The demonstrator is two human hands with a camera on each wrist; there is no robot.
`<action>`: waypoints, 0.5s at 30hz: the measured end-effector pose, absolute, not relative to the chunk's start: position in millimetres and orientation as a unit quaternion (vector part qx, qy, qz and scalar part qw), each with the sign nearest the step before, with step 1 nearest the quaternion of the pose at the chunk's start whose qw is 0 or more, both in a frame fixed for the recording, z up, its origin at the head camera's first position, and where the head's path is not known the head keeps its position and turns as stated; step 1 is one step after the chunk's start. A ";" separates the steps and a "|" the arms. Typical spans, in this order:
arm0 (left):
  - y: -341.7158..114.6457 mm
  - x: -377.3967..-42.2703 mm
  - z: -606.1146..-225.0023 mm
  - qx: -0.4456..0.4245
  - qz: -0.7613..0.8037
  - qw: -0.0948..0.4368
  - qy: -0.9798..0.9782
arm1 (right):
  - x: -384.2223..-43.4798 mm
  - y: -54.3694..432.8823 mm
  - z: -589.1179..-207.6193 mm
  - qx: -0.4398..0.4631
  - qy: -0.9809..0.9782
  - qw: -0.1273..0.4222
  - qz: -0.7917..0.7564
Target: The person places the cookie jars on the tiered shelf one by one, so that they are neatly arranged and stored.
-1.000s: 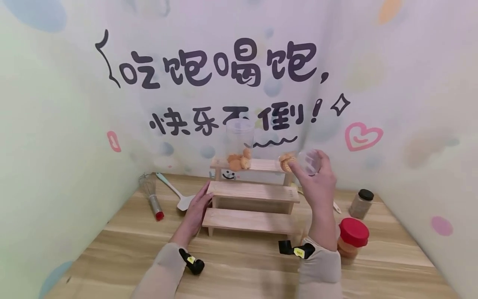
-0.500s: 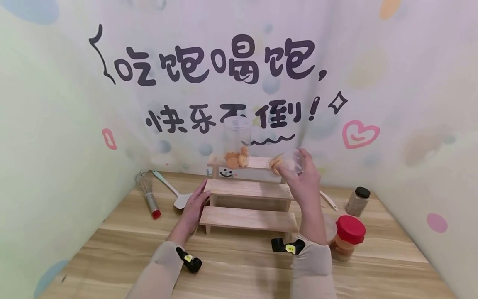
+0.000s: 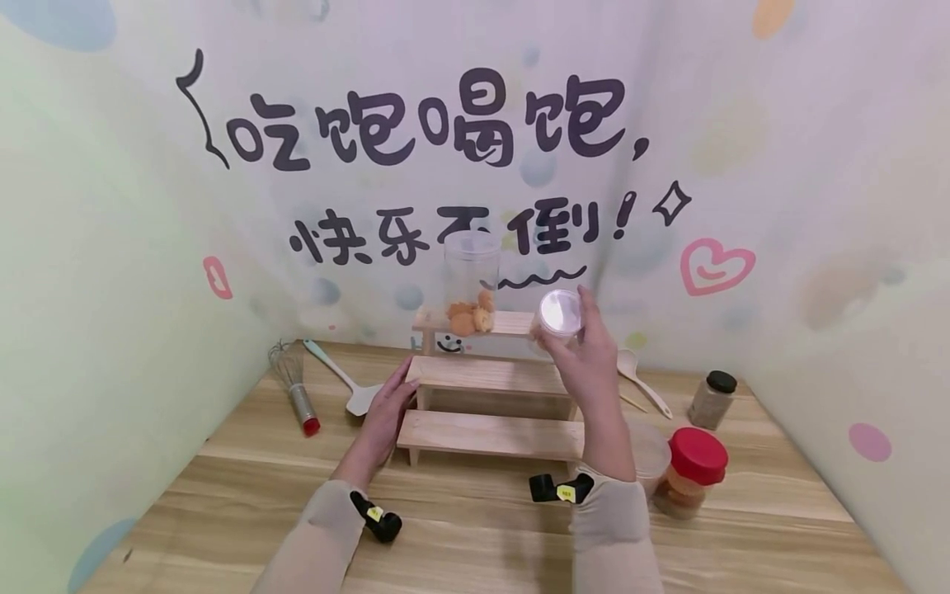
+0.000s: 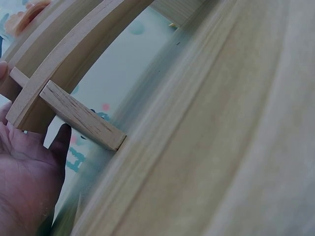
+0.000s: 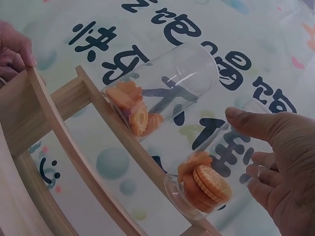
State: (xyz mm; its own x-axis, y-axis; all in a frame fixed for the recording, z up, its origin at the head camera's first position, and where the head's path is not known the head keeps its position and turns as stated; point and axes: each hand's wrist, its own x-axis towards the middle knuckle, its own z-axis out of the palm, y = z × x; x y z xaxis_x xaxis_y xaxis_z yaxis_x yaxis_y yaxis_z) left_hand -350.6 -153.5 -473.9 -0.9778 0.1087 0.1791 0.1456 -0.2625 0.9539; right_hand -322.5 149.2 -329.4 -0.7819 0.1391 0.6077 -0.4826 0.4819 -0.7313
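Note:
A three-tier wooden display rack (image 3: 490,375) stands on the table. My left hand (image 3: 386,417) grips the left end of its middle shelf; in the left wrist view the palm (image 4: 27,182) faces that end. My right hand (image 3: 594,367) holds a clear lidded jar (image 3: 562,312) at the right end of the top shelf. Sandwich cookies (image 5: 209,182) lie at its bottom in the right wrist view, where the jar leans and its base overlaps the shelf edge. A taller clear jar (image 3: 472,268) with cookies stands upright on the top shelf's left part.
To the left lie a whisk (image 3: 298,392) and a white spatula (image 3: 356,396). On the right are a pale spoon (image 3: 646,386), a black-lidded jar (image 3: 712,403) and a red-lidded jar (image 3: 693,470) beside a clear container (image 3: 647,450). A printed cloth (image 3: 416,49) hangs behind the rack.
My right hand has moved left with the jar, from beside the rack to over the top shelf's right end, turning the jar more upright. My left hand stays on the rack.

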 end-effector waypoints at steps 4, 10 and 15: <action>-153.1 -350.2 -473.9 -0.106 -0.785 0.015 -0.610 | -322.4 147.4 -329.5 0.113 -0.802 0.312 0.496; -153.1 -350.3 -474.9 -0.110 -0.784 0.016 -0.611 | -322.4 147.2 -330.1 0.118 -0.802 0.310 0.497; -153.1 -349.3 -473.9 -0.107 -0.782 0.017 -0.614 | -321.5 146.7 -329.7 0.116 -0.814 0.299 0.485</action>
